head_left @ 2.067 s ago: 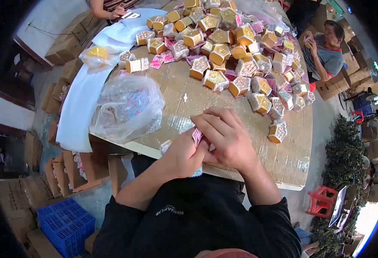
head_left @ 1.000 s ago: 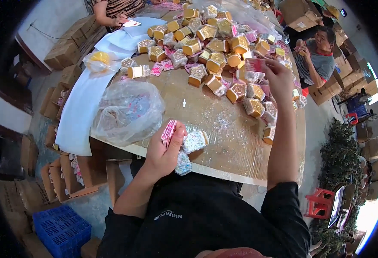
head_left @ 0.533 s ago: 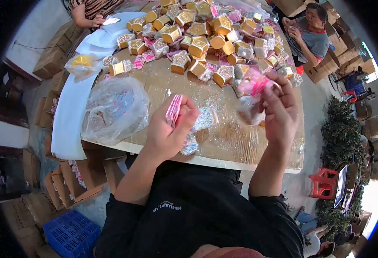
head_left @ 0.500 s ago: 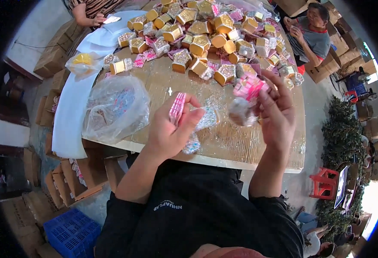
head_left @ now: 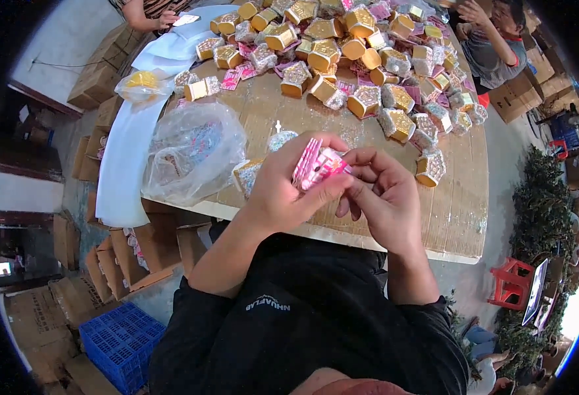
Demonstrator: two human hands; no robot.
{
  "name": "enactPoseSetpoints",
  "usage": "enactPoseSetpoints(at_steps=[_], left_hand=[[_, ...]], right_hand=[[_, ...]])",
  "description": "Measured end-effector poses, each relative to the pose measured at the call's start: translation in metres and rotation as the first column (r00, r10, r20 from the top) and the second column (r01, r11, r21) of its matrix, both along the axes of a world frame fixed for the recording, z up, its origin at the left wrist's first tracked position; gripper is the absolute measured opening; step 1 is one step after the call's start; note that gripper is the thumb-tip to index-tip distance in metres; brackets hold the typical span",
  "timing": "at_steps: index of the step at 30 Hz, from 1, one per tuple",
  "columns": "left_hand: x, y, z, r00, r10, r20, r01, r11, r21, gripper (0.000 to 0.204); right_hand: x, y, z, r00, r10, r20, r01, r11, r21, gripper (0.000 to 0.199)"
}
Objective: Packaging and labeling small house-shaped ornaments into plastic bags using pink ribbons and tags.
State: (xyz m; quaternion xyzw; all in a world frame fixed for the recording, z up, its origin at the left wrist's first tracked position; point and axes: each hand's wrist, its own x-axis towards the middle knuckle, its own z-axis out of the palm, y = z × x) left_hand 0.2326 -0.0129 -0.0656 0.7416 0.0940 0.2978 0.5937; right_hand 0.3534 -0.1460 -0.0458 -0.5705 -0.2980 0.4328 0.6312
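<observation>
My left hand [head_left: 279,191] is closed around a small stack of pink and white printed cards [head_left: 308,160], whose striped edges stick up between thumb and fingers. One pink card [head_left: 326,167] lies fanned out from that stack toward my right hand [head_left: 389,204], whose thumb and fingertips pinch at its end. Partly hidden behind my left hand, a glittery gold-and-white ornament [head_left: 245,176] rests on the cardboard-covered table [head_left: 451,220]. Another glittery piece [head_left: 281,139] shows just beyond my knuckles. To the right of my hands lies a single gold glittery ornament [head_left: 430,168].
A large heap of gold, glittery ornaments [head_left: 322,56] with pink cards covers the table's far side. At left are a clear plastic bag [head_left: 194,155] and white foam sheets [head_left: 121,171]. Two people work across the table. A blue crate [head_left: 121,342] and red stool [head_left: 510,282] stand on the floor.
My right hand has let go of the glittery ornament, which lies on the table at right, and moved left to the cards in my left hand. The view has shifted slightly.
</observation>
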Motion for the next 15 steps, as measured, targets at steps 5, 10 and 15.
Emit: enactPoseSetpoints(at_steps=[5, 10, 15], left_hand=[[0.003, -0.002, 0.001, 0.998, 0.029, 0.049, -0.035, 0.991, 0.128, 0.023], [-0.002, -0.006, -0.002, 0.997, 0.073, -0.037, -0.075, 0.995, -0.064, 0.013], [-0.01, 0.01, -0.001, 0.986, 0.158, 0.057, -0.167, 0.963, 0.211, 0.027]], right_hand=[[-0.01, 0.001, 0.004, 0.998, -0.07, 0.011, 0.07, 0.998, 0.009, 0.024], [-0.008, -0.017, 0.017, 0.491, -0.15, 0.858, 0.209, 0.977, 0.051, 0.046], [0.008, -0.017, -0.005, -0.006, -0.106, 0.994, 0.241, 0.965, 0.105, 0.058]])
